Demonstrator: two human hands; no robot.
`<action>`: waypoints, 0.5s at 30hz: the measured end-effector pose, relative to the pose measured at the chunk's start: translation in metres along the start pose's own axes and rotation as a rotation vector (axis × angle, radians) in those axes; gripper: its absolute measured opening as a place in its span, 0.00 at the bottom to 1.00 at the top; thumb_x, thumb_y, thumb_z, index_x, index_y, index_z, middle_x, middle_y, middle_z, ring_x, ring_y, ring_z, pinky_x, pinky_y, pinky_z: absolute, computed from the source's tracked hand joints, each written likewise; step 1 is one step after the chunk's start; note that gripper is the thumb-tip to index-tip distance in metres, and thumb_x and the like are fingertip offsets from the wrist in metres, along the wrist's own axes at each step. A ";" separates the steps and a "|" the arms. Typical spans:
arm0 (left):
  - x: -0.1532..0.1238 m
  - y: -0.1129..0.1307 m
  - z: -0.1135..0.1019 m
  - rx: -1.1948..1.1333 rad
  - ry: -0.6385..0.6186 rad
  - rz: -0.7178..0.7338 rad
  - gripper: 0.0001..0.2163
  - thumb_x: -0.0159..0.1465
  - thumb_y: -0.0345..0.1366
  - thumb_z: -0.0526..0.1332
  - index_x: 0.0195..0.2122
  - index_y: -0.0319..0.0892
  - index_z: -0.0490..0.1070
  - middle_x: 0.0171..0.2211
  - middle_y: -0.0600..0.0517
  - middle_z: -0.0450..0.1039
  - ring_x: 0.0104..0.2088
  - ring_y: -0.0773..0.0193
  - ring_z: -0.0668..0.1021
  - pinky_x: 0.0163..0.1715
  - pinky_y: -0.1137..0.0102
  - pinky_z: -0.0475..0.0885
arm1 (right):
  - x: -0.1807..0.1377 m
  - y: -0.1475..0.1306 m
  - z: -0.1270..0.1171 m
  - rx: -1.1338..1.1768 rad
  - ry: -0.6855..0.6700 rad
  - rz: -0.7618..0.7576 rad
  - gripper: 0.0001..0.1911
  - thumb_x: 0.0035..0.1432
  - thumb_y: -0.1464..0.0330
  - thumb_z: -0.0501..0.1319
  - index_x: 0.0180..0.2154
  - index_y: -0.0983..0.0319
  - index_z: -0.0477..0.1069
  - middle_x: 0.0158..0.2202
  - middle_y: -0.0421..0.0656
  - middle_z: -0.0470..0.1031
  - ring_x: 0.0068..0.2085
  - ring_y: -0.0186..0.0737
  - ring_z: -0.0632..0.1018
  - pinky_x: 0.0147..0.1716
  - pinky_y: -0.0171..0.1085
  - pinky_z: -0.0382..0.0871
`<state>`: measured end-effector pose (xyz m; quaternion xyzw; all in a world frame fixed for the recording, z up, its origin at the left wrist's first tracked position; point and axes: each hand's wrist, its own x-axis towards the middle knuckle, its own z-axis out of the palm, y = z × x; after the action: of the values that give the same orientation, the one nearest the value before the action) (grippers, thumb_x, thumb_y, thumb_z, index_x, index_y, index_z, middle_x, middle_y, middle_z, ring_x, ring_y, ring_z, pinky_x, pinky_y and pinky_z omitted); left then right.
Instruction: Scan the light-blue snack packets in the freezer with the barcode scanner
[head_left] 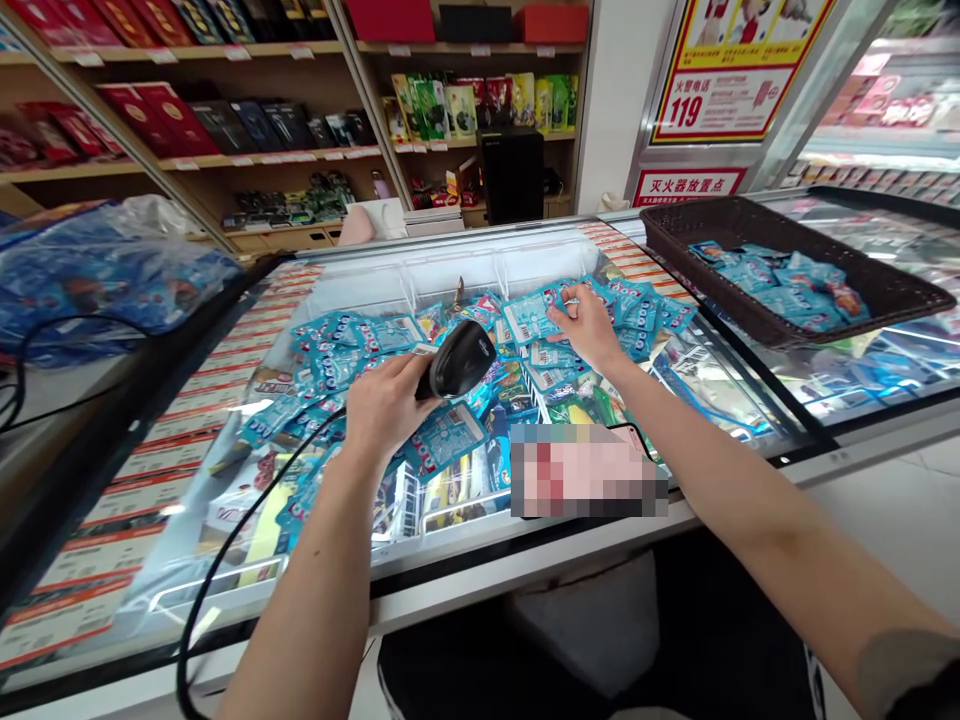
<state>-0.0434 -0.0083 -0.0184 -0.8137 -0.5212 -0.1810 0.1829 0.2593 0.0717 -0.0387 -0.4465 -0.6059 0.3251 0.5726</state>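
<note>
My left hand is wrapped round the handle of a black barcode scanner, its head pointing right and away from me. A black cable trails from it down the left side. In my right hand I pinch the right end of a blue snack packet, whose pale back with a printed barcode faces up. Many similar blue packets lie in loose heaps on the freezer's glass top, around and under both hands. Part of the scanner handle is hidden by my fingers.
A brown woven basket with more blue packets stands at the right. A phone with a blurred screen lies near the front edge. Plastic-wrapped blue goods sit at the left. Stocked shelves stand behind.
</note>
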 end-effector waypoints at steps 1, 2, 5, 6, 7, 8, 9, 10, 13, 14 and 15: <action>0.000 0.001 0.000 -0.004 0.002 0.012 0.18 0.61 0.44 0.60 0.51 0.45 0.71 0.42 0.46 0.77 0.43 0.53 0.78 0.32 0.67 0.65 | 0.000 0.001 0.001 0.009 -0.003 0.003 0.16 0.51 0.59 0.64 0.36 0.56 0.60 0.21 0.31 0.50 0.23 0.32 0.63 0.26 0.46 0.80; 0.001 0.003 0.000 -0.008 0.002 0.024 0.18 0.61 0.44 0.60 0.50 0.45 0.71 0.41 0.46 0.77 0.42 0.53 0.78 0.32 0.67 0.65 | -0.001 0.001 0.002 0.017 -0.007 0.005 0.17 0.51 0.58 0.65 0.36 0.56 0.60 0.21 0.31 0.49 0.22 0.32 0.63 0.27 0.46 0.80; 0.002 0.007 -0.001 -0.013 0.002 0.060 0.18 0.61 0.43 0.60 0.50 0.44 0.71 0.40 0.47 0.78 0.41 0.53 0.79 0.32 0.67 0.65 | -0.002 0.001 0.006 0.045 -0.019 0.005 0.18 0.51 0.56 0.65 0.37 0.56 0.60 0.21 0.30 0.47 0.22 0.31 0.62 0.27 0.47 0.80; 0.002 0.008 -0.001 -0.012 0.002 0.066 0.17 0.61 0.43 0.60 0.50 0.44 0.71 0.40 0.47 0.78 0.41 0.53 0.79 0.32 0.66 0.65 | -0.002 0.001 0.007 0.058 -0.022 0.008 0.19 0.51 0.56 0.65 0.37 0.56 0.59 0.21 0.30 0.47 0.22 0.31 0.63 0.28 0.47 0.80; 0.003 0.009 -0.002 -0.011 0.000 0.069 0.17 0.61 0.43 0.60 0.50 0.44 0.71 0.40 0.47 0.78 0.41 0.53 0.79 0.32 0.66 0.65 | -0.003 0.001 0.008 0.074 -0.024 0.012 0.19 0.50 0.55 0.65 0.36 0.56 0.59 0.21 0.30 0.47 0.22 0.32 0.63 0.28 0.47 0.80; 0.003 0.010 -0.002 -0.010 -0.003 0.071 0.17 0.61 0.42 0.60 0.51 0.44 0.71 0.40 0.47 0.78 0.42 0.52 0.79 0.32 0.66 0.65 | -0.003 0.002 0.009 0.090 -0.025 0.017 0.20 0.50 0.54 0.65 0.36 0.56 0.59 0.21 0.30 0.47 0.23 0.32 0.64 0.29 0.47 0.81; 0.003 0.011 -0.003 -0.011 -0.008 0.070 0.17 0.61 0.42 0.60 0.51 0.44 0.71 0.40 0.47 0.78 0.42 0.52 0.79 0.32 0.66 0.66 | -0.003 0.002 0.009 0.104 -0.026 0.022 0.21 0.49 0.54 0.66 0.36 0.56 0.58 0.21 0.30 0.47 0.23 0.32 0.64 0.29 0.46 0.81; 0.003 0.012 -0.003 -0.012 -0.013 0.069 0.17 0.61 0.42 0.60 0.51 0.44 0.71 0.41 0.47 0.78 0.42 0.52 0.79 0.33 0.66 0.66 | -0.003 0.003 0.010 0.113 -0.028 0.025 0.21 0.49 0.54 0.66 0.36 0.55 0.58 0.21 0.30 0.47 0.23 0.32 0.65 0.29 0.46 0.81; 0.003 0.014 -0.004 -0.020 -0.020 0.062 0.17 0.61 0.42 0.60 0.51 0.44 0.70 0.41 0.47 0.78 0.43 0.51 0.78 0.33 0.65 0.66 | -0.004 0.005 0.010 0.119 -0.034 0.019 0.21 0.49 0.54 0.66 0.36 0.56 0.58 0.22 0.30 0.46 0.22 0.32 0.64 0.28 0.46 0.81; 0.003 0.014 -0.004 -0.023 -0.020 0.060 0.17 0.61 0.42 0.60 0.50 0.44 0.70 0.41 0.47 0.78 0.43 0.51 0.78 0.33 0.65 0.66 | -0.004 0.005 0.010 0.116 -0.035 0.015 0.20 0.49 0.54 0.66 0.36 0.56 0.58 0.22 0.30 0.46 0.22 0.31 0.64 0.28 0.46 0.81; 0.003 0.014 -0.005 -0.025 -0.020 0.058 0.17 0.61 0.42 0.60 0.50 0.44 0.71 0.41 0.46 0.78 0.43 0.51 0.78 0.33 0.65 0.66 | -0.004 0.005 0.010 0.112 -0.033 0.012 0.20 0.50 0.55 0.66 0.36 0.56 0.58 0.22 0.30 0.46 0.22 0.31 0.64 0.28 0.46 0.81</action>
<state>-0.0295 -0.0139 -0.0145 -0.8325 -0.4969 -0.1740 0.1724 0.2497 0.0714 -0.0466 -0.4118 -0.5937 0.3691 0.5846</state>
